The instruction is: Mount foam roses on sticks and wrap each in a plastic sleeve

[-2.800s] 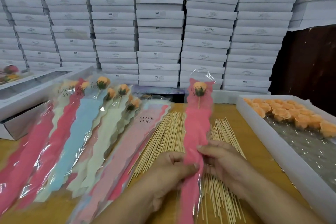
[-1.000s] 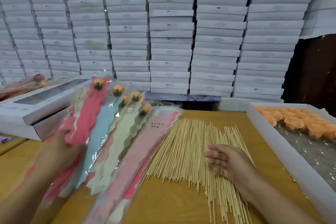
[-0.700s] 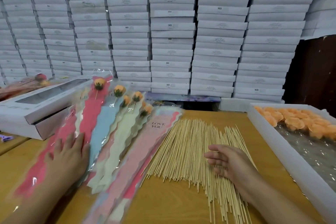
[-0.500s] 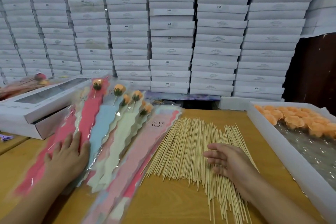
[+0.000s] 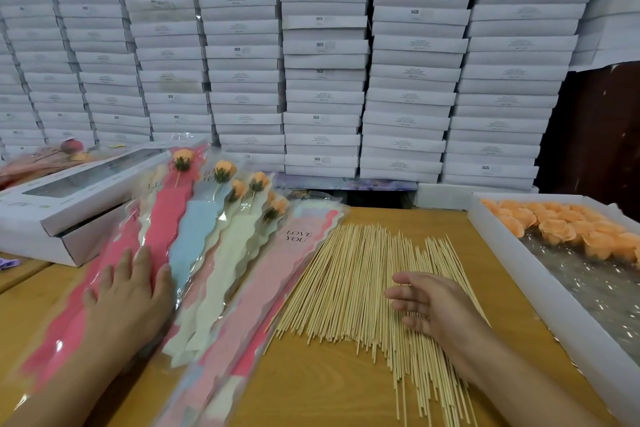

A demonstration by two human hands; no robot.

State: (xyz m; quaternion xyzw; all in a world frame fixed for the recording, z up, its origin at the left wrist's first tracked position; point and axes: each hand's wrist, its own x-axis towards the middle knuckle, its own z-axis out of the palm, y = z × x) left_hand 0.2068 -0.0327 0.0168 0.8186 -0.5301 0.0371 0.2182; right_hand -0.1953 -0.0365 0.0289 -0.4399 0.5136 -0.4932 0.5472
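Observation:
Several wrapped roses lie fanned out at the left of the wooden table; the newest, in a pink sleeve (image 5: 162,218), has an orange foam rose (image 5: 182,158) at its top. My left hand (image 5: 130,291) lies flat on that pile, fingers spread, gripping nothing. A stack of empty "LOVE YOU" sleeves (image 5: 273,274) lies beside them. In the middle is a heap of bamboo sticks (image 5: 356,281). My right hand (image 5: 427,302) rests over the sticks with its fingers loosely apart; I see no stick held in it. Loose orange foam roses (image 5: 557,224) fill the far end of a white tray (image 5: 509,274) on the right.
A wall of stacked white boxes (image 5: 322,62) closes off the back of the table. A windowed white gift box (image 5: 69,198) lies at the far left, with more wrapped flowers (image 5: 69,147) behind it. A dark wooden panel (image 5: 599,128) stands at the right rear.
The pink-sleeved rose, held in both hands earlier, was carried left and laid on the finished pile. My left hand now presses flat on it; my right hand came down onto the sticks.

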